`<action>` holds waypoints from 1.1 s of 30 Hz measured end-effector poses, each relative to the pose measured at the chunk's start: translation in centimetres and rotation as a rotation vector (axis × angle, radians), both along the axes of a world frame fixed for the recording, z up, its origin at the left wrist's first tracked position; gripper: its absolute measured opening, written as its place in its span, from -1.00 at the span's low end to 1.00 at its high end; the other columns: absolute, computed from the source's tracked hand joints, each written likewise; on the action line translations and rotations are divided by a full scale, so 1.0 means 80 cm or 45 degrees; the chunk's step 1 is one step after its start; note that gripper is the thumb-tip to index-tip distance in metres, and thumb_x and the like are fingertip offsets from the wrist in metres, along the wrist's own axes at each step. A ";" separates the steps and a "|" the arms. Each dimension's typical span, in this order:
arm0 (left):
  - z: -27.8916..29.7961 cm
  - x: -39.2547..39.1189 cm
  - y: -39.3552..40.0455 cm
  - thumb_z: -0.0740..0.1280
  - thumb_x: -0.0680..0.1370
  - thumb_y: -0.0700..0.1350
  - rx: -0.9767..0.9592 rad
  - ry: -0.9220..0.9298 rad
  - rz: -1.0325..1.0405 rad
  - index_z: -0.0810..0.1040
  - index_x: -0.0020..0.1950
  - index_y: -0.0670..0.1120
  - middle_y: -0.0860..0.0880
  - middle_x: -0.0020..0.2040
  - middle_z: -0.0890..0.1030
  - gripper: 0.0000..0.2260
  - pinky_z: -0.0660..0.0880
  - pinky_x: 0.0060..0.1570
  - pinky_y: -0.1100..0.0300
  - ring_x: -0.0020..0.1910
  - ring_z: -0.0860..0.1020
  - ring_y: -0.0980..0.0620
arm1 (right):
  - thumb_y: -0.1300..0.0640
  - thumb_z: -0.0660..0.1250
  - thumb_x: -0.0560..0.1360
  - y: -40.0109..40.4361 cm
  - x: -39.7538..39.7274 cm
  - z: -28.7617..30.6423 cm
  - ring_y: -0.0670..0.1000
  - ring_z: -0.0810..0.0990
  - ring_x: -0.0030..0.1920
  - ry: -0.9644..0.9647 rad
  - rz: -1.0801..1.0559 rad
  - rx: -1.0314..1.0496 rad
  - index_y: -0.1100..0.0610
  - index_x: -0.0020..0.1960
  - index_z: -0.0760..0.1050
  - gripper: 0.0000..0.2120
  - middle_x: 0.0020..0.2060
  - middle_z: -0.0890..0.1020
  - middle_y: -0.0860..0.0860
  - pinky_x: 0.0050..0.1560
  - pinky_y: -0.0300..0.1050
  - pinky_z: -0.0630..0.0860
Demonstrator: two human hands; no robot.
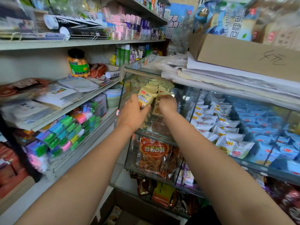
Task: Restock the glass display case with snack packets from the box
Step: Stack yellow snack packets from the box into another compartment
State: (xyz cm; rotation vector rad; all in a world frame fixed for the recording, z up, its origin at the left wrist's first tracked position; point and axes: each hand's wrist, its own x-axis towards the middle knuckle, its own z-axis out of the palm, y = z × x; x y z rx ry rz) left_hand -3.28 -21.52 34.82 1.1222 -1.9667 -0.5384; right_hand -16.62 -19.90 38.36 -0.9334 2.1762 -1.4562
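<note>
Both my arms reach into the open left end of the glass display case (128,73). My left hand (134,112) grips a pale yellow snack packet (145,96), held upright at the top compartment's mouth. My right hand (167,105) is curled round another yellowish packet (156,109) just beside it. More yellow packets (159,86) are stacked behind them in the same compartment. The cardboard box (128,207) lies on the floor below, partly hidden by my arms, with a packet (114,214) visible inside.
White packets (211,125) and blue packets (266,140) fill the case's compartments to the right. An orange chip bag (153,155) sits on the shelf below. Store shelves with stationery stand at left; paper stacks and a carton (243,57) lie on top of the case.
</note>
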 end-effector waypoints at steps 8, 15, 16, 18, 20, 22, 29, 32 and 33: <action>0.032 -0.015 0.038 0.44 0.43 -0.13 0.046 0.220 -0.120 0.35 0.13 -0.09 -0.07 0.04 0.56 -0.62 0.42 -0.19 0.12 -0.01 0.55 -0.08 | 0.05 0.48 0.41 0.061 0.037 0.008 0.08 0.66 0.04 -0.388 0.501 -0.235 0.14 0.20 0.52 -0.60 0.06 0.67 0.07 0.06 0.09 0.61; 0.008 0.016 0.024 0.35 0.51 0.04 -0.104 -0.447 -0.105 0.32 0.44 -0.11 -0.13 0.39 0.38 -0.45 0.33 0.32 0.01 0.38 0.32 -0.13 | 0.09 0.51 0.39 0.042 0.001 -0.005 0.14 0.56 0.20 -0.075 -0.172 -0.094 0.23 0.30 0.35 -0.41 0.19 0.57 0.12 0.15 -0.07 0.51; 0.005 0.017 0.022 0.31 0.53 0.06 -0.124 -0.538 -0.113 0.32 0.45 -0.10 -0.12 0.41 0.35 -0.47 0.29 0.33 0.02 0.40 0.30 -0.12 | 0.06 0.52 0.39 0.033 -0.005 -0.010 0.14 0.55 0.22 -0.032 -0.206 0.036 0.24 0.34 0.32 -0.36 0.22 0.55 0.13 0.17 -0.07 0.51; -0.002 0.015 0.020 0.22 0.55 0.07 -0.142 -0.609 -0.119 0.32 0.45 -0.07 -0.08 0.45 0.32 -0.51 0.24 0.34 0.03 0.42 0.27 -0.09 | -0.02 0.52 0.38 0.017 -0.010 -0.018 0.11 0.55 0.23 0.089 -0.259 0.302 0.23 0.33 0.37 -0.35 0.25 0.55 0.11 0.19 -0.05 0.52; -0.010 0.013 0.016 0.13 0.57 0.06 -0.197 -0.610 -0.111 0.33 0.44 -0.06 -0.08 0.44 0.35 -0.54 0.24 0.32 0.02 0.41 0.28 -0.06 | -0.08 0.50 0.39 0.007 -0.014 -0.025 0.06 0.56 0.20 0.152 -0.284 0.452 0.20 0.25 0.46 -0.43 0.21 0.57 0.09 0.17 -0.09 0.53; -0.016 0.013 0.013 0.09 0.57 0.07 -0.252 -0.600 -0.100 0.35 0.42 -0.06 -0.07 0.42 0.37 -0.55 0.26 0.31 0.02 0.39 0.30 -0.05 | -0.05 0.47 0.43 0.000 -0.019 -0.027 0.03 0.56 0.18 0.150 -0.248 0.465 0.19 0.20 0.49 -0.54 0.18 0.58 0.06 0.15 -0.15 0.52; -0.024 0.009 0.005 0.07 0.57 0.11 -0.296 -0.634 -0.064 0.38 0.38 -0.05 -0.07 0.38 0.41 -0.56 0.28 0.28 0.02 0.37 0.33 -0.06 | 0.12 0.30 0.57 -0.009 -0.026 -0.031 0.04 0.56 0.19 0.208 -0.023 0.454 0.23 0.30 0.46 -0.67 0.21 0.56 0.09 -0.04 -0.41 0.53; -0.022 0.009 0.007 0.07 0.57 0.10 -0.294 -0.637 -0.050 0.38 0.38 -0.05 -0.08 0.38 0.41 -0.57 0.27 0.28 0.03 0.37 0.33 -0.06 | 0.22 0.20 0.60 -0.012 -0.026 -0.043 0.09 0.52 0.27 0.259 -0.077 0.457 0.23 0.30 0.45 -0.71 0.27 0.53 0.11 -0.02 -0.40 0.51; -0.021 0.009 0.009 0.08 0.57 0.09 -0.290 -0.640 -0.048 0.38 0.38 -0.05 -0.08 0.38 0.41 -0.57 0.27 0.28 0.03 0.37 0.33 -0.06 | 0.21 0.19 0.60 -0.013 -0.027 -0.046 0.10 0.52 0.28 0.254 -0.139 0.433 0.24 0.29 0.44 -0.71 0.28 0.53 0.13 0.13 -0.26 0.49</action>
